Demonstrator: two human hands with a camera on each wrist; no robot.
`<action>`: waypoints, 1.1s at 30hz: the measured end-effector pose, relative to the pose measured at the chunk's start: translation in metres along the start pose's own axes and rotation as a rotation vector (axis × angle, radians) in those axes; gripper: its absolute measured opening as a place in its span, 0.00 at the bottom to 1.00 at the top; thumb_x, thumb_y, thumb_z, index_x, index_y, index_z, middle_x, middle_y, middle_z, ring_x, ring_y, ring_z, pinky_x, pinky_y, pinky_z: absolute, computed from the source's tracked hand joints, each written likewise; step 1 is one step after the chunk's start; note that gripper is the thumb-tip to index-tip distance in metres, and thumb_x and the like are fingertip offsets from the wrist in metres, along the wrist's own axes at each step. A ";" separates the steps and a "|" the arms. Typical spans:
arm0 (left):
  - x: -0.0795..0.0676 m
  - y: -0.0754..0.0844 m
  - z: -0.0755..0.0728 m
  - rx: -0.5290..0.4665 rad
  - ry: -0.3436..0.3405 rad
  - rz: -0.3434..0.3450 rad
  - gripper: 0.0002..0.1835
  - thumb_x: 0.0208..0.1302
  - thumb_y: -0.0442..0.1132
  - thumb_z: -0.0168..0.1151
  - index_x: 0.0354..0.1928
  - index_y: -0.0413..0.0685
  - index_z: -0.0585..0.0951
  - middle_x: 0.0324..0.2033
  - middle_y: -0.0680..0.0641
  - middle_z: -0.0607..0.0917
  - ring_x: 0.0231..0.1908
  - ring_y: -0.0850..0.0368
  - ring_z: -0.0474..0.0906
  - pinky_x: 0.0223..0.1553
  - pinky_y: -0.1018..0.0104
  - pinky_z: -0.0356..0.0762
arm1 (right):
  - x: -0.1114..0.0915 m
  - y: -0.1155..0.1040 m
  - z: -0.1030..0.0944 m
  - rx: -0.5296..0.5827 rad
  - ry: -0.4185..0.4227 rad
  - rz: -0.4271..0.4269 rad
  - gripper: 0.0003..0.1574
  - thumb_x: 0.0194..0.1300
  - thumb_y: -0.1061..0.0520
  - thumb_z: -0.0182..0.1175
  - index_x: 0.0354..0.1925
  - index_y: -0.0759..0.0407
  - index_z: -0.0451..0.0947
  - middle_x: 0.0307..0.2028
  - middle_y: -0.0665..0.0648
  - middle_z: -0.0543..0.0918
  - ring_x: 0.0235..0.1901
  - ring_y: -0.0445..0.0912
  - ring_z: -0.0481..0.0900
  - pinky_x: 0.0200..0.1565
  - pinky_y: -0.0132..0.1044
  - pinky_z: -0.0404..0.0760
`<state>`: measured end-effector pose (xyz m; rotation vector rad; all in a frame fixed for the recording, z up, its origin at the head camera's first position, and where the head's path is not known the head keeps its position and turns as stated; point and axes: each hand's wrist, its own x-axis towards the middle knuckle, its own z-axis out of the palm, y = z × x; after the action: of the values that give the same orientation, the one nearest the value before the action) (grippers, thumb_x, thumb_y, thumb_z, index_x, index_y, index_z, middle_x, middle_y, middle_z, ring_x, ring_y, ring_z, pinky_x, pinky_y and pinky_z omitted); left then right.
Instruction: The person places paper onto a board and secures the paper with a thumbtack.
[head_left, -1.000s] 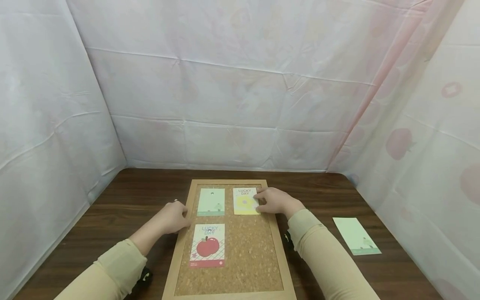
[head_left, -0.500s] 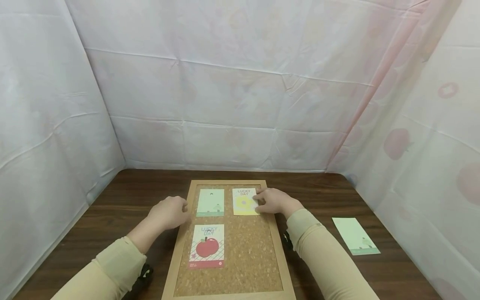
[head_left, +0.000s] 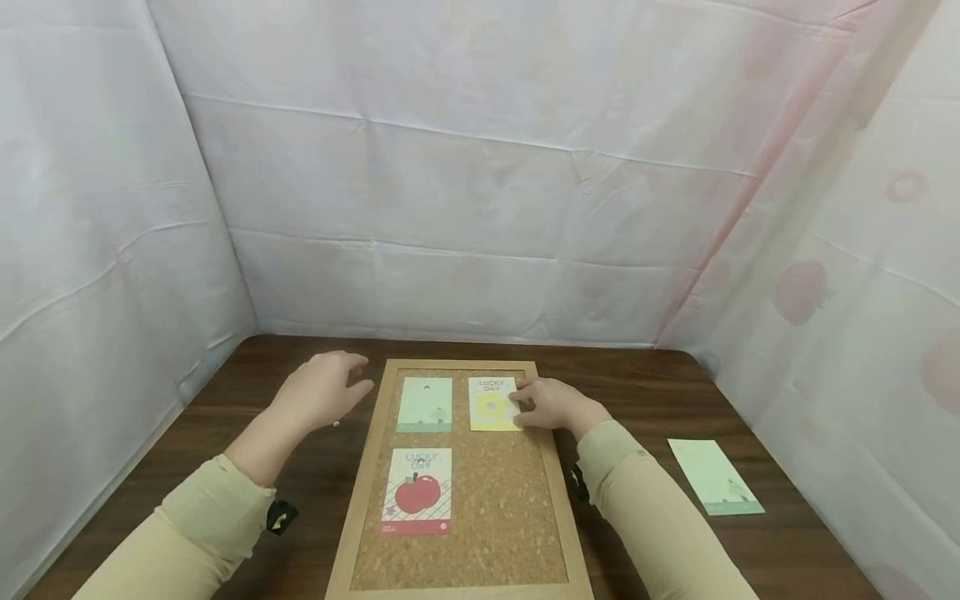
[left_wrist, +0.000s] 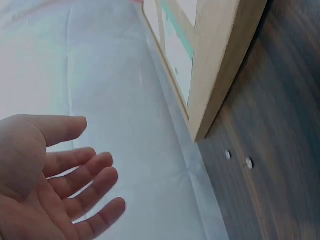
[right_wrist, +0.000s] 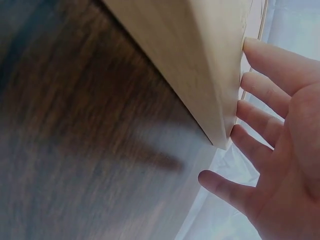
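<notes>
My right hand [head_left: 558,404] touches the right edge of a yellow "LUCKY DAY" card [head_left: 491,405] at the upper right of the corkboard [head_left: 510,500]. In the right wrist view its fingers are spread and extended, with fingertips at the wooden frame [right_wrist: 200,70]. Left of the board, my left hand [head_left: 318,392] hovers over the table with loosely bent, parted fingers; the left wrist view shows nothing in it. Two small silver thumbtacks [left_wrist: 249,162] are near the board's corner in that view. A pale green card [head_left: 424,405] and an apple card [head_left: 417,492] each bear a small tack-like spot.
Another pale green card [head_left: 716,477] lies on the dark wooden table [head_left: 187,500], right of the board. Pale fabric [head_left: 450,208] hangs behind the table and along both sides.
My left hand has left the board's left edge, moving left and farther back, and its fingers have parted. The right hand stays at the yellow card.
</notes>
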<state>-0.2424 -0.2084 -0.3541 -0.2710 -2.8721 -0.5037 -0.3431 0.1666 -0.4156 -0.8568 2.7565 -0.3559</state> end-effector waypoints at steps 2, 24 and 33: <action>0.003 -0.003 -0.002 0.003 0.005 0.029 0.24 0.70 0.44 0.64 0.61 0.35 0.80 0.55 0.36 0.83 0.54 0.38 0.80 0.52 0.40 0.78 | -0.002 0.002 0.000 -0.001 0.005 0.006 0.34 0.70 0.47 0.66 0.69 0.55 0.74 0.74 0.60 0.65 0.73 0.57 0.62 0.68 0.52 0.66; 0.021 -0.060 0.026 0.069 -0.315 -0.028 0.14 0.63 0.40 0.68 0.47 0.39 0.85 0.44 0.40 0.86 0.43 0.44 0.83 0.44 0.44 0.80 | -0.001 0.003 0.004 0.001 0.015 0.005 0.35 0.71 0.46 0.65 0.70 0.54 0.72 0.75 0.60 0.64 0.72 0.57 0.63 0.68 0.51 0.66; 0.014 -0.069 0.031 0.072 -0.417 -0.074 0.05 0.62 0.36 0.68 0.36 0.42 0.84 0.31 0.47 0.83 0.32 0.52 0.79 0.37 0.50 0.80 | 0.000 -0.002 0.003 0.013 0.005 0.004 0.34 0.71 0.47 0.65 0.70 0.56 0.73 0.75 0.61 0.63 0.73 0.58 0.62 0.69 0.52 0.65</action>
<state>-0.2764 -0.2592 -0.4006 -0.2888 -3.3081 -0.3936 -0.3413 0.1639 -0.4180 -0.8484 2.7572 -0.3759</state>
